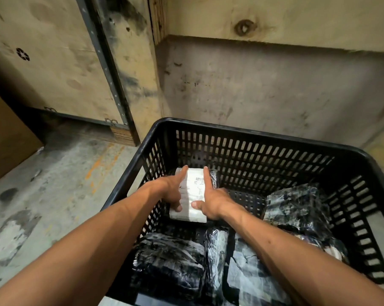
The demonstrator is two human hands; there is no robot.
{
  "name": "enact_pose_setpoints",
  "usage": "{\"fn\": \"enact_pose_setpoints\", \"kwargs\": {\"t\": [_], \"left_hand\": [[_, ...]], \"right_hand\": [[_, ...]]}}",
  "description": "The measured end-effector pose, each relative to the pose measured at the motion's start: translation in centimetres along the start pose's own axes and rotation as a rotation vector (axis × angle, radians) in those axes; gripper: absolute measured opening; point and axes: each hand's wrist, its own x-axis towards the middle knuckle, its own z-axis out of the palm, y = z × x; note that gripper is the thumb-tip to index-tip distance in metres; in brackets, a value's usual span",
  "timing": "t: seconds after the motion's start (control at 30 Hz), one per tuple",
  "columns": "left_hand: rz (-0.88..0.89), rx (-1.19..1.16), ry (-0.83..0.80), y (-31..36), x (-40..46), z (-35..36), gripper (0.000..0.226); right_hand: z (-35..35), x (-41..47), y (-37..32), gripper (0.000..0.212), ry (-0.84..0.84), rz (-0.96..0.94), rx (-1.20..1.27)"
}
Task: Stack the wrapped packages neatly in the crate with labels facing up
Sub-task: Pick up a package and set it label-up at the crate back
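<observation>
A black slotted plastic crate [261, 138] stands on the floor. In its far left corner lies a black wrapped package with a white label [193, 193] facing up. My left hand [172, 191] holds its left edge and my right hand [211, 200] its right edge, index fingers stretched along the sides, thumbs on the near end. Other black shiny wrapped packages lie in the crate: one near left [169, 261], a narrow one on its edge [216, 257], one near the middle [248, 274] and a pile at the right [297, 208].
The crate sits against a dirty concrete wall [275, 89]. A plywood panel with a metal strip [102, 62] rises at the left. A cardboard box [7, 138] stands at the far left on the stained concrete floor [60, 184].
</observation>
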Motion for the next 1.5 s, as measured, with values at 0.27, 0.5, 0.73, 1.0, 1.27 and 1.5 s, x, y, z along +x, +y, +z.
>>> {"fn": "enact_pose_setpoints", "kwargs": {"t": [0.27,0.5,0.73,1.0,1.27,1.5], "left_hand": [[0.022,0.058,0.193,1.1,-0.7,-0.3,0.135],[0.004,0.255,0.129,0.3,-0.5,1.2,0.132],[0.040,0.260,0.074,-1.0,0.5,1.7,0.115],[0.025,0.417,0.005,-1.4,0.8,3.2,0.078],[0.089,0.501,-0.069,0.2,-3.9,0.8,0.066],[0.217,0.465,-0.196,-0.8,-9.7,-1.3,0.098]], "right_hand": [[1.7,-0.3,2.2,0.114,0.155,-0.112,0.376],[1.9,0.4,1.9,0.114,-0.085,-0.065,0.067],[2.2,0.8,1.6,0.101,-0.053,-0.025,0.046],[1.6,1.3,2.1,0.100,-0.157,-0.038,-0.035],[-0.3,-1.3,0.9,0.100,-0.093,-0.103,-0.321],[-3.1,-7.7,1.4,0.073,-0.181,-0.622,-0.452]]}}
